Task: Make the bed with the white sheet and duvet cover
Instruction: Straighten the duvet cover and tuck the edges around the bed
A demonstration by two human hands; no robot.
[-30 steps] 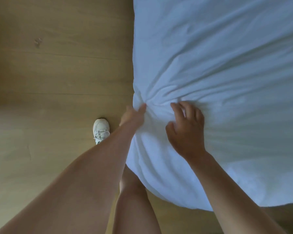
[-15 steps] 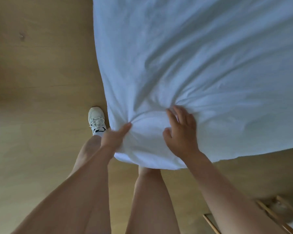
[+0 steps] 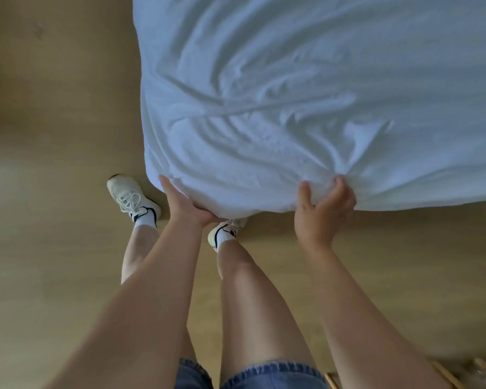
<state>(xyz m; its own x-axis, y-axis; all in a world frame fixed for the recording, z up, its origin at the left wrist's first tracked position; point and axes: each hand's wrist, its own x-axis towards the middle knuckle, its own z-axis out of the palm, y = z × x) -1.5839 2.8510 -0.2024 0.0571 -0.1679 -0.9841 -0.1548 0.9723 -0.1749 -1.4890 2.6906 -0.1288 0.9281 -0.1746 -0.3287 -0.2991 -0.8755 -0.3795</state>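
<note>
Looking down through the head cam, the white sheet [image 3: 292,94] fills the upper right of my view, a big rumpled sweep of cloth with deep creases running toward its near edge; honestly it could be the duvet cover, I can't tell which from here. Its near corner hangs over the wooden floor [image 3: 54,136], right in front of the person's legs.

The left hand [image 3: 185,204] cups that corner from below; thumb lies up along the outside of the cloth, fingers tucked under it and out of sight, so it's got hold of the corner. The right hand [image 3: 321,214] is further along the same near edge, well apart from the left; its fingers [image 3: 338,186] are curled over a bunched fold and the thumb pinches from the other side, and the creases fan out from that grip.

Below the hands: a white sneaker [image 3: 132,196] just left of the corner; the other shoe [image 3: 225,230] half hidden under the hanging cloth; white socks, bare legs, denim shorts [image 3: 264,374] at the bottom. Some blurry wooden slats [image 3: 446,372] poke in bottom right; can't make out what they belong to.
</note>
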